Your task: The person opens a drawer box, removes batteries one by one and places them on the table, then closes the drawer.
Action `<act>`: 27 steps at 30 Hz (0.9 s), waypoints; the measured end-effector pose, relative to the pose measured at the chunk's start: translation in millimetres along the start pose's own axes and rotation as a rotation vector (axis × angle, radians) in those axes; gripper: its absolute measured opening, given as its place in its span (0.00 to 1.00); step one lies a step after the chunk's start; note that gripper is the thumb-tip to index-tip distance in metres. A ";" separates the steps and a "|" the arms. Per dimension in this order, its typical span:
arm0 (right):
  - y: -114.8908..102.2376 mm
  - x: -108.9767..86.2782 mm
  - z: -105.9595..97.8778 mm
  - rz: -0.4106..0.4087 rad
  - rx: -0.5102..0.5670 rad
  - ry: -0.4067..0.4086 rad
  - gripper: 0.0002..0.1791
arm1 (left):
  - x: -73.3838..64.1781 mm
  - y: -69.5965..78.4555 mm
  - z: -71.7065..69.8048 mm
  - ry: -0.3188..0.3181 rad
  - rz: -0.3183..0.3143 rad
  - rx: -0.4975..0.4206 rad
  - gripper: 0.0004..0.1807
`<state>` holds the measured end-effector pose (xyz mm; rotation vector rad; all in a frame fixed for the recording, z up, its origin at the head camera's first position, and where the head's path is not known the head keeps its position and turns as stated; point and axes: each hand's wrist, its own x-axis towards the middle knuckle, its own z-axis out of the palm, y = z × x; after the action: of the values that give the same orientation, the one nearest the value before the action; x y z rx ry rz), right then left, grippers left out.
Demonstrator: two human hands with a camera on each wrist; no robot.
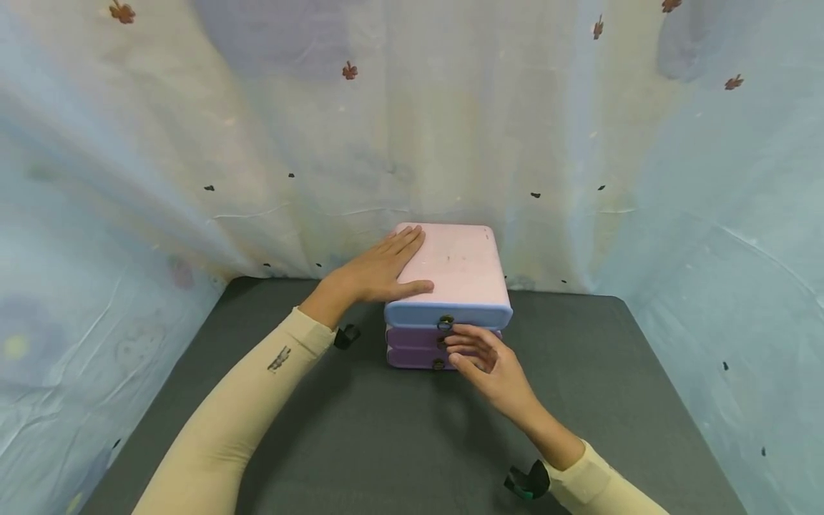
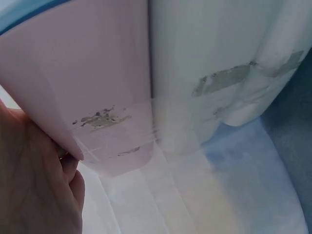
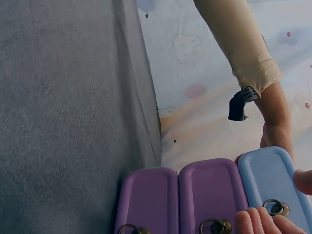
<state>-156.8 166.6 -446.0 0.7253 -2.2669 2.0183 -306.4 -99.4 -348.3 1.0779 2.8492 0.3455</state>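
Note:
A small drawer box (image 1: 460, 265) with a pink top stands at the back of the table. It has a blue top drawer (image 1: 412, 315) and two purple drawers (image 1: 412, 346) below it, each with a brass ring pull. My left hand (image 1: 380, 272) lies flat on the pink top, fingers straight. My right hand (image 1: 479, 354) hovers in front of the drawers with loosely curled fingers. In the right wrist view its fingertips (image 3: 258, 222) sit between the blue drawer's ring (image 3: 275, 208) and the middle drawer's ring (image 3: 214, 225), gripping neither. The left wrist view shows the box's side (image 2: 73, 73) beside my palm (image 2: 34, 185).
The box rests on a dark grey tabletop (image 1: 386, 443). A pale printed cloth (image 1: 193, 143) hangs close behind it and down both sides of the table. A black wrist mount (image 1: 346, 336) sits on the left arm, another (image 1: 528, 481) on the right.

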 end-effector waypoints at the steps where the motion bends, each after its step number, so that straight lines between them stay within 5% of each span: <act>1: 0.2 0.8 0.4 0.003 0.013 -0.003 0.26 | 0.0 -0.5 0.3 0.001 0.000 0.004 0.58; 16: -4.7 11.1 6.9 0.103 0.139 -0.007 0.22 | -1.2 2.1 -1.3 -0.008 0.004 0.035 0.58; 27: 3.2 19.8 12.8 0.076 0.165 0.060 0.16 | -0.9 2.8 -1.4 -0.018 0.001 0.045 0.57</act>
<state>-171.9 148.3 -444.9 0.5864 -2.1475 2.2499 -304.1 -98.2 -346.3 1.0841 2.8544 0.2719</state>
